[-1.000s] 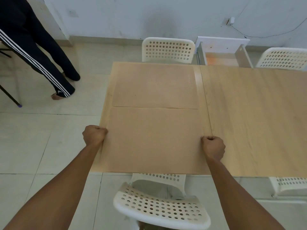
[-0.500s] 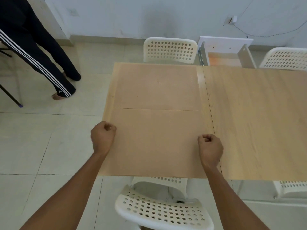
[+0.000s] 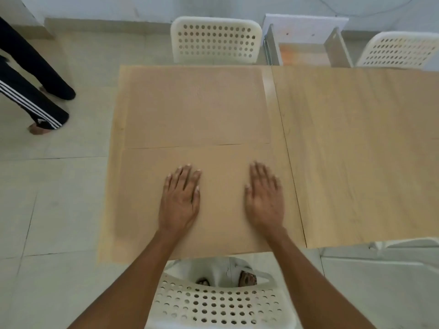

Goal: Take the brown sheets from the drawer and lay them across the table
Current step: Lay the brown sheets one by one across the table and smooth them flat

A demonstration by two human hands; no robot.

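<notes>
Two brown sheets lie flat on the left half of the wooden table [image 3: 356,150]. The far sheet [image 3: 194,105] reaches the table's back edge. The near sheet [image 3: 140,198] meets it along a seam across the middle and runs to the front edge. My left hand [image 3: 180,198] and my right hand [image 3: 263,195] rest palm down on the near sheet, fingers spread, holding nothing. A white drawer [image 3: 306,41] stands pulled open beyond the table's back edge, and its bottom looks orange-brown.
A white perforated chair [image 3: 213,302] stands at the near edge below my arms. Two more chairs stand at the far side, one [image 3: 216,39] left of the drawer, one [image 3: 399,51] right. A person's legs [image 3: 35,91] stand on the tiled floor at left.
Both hands were fists at the near sheet's left and right edges. They let go, moved inward and opened flat on the sheet. The view has tilted downward.
</notes>
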